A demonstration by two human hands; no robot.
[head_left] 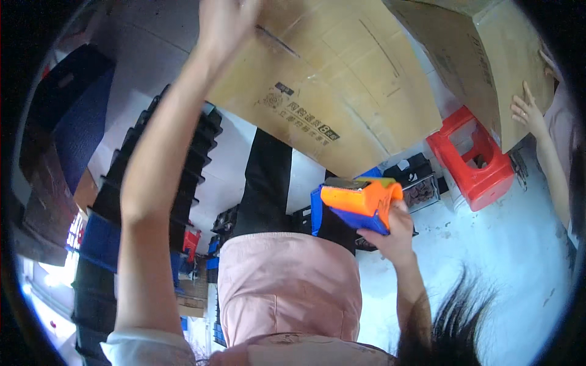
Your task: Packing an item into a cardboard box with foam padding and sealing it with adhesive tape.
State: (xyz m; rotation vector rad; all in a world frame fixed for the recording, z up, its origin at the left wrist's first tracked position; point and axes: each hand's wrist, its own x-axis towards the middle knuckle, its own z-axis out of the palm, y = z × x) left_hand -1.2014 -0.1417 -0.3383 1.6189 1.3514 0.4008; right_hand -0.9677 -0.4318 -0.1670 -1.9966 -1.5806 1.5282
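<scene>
Left hand (223, 21) pressed flat on the big cardboard box (329, 79), fingers spread. Right hand (390, 235) below the box, wrapped round an orange-and-blue tape dispenser (360, 201). No tape visible on the box; sealing apparently ahead.

Red plastic stool (471, 160) (beside black crates (194, 160))

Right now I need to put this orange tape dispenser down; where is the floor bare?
Bare pale floor lies right of the red plastic stool. Crowded: the stacked black crates at left and the small parts bins under the big cardboard box.
</scene>
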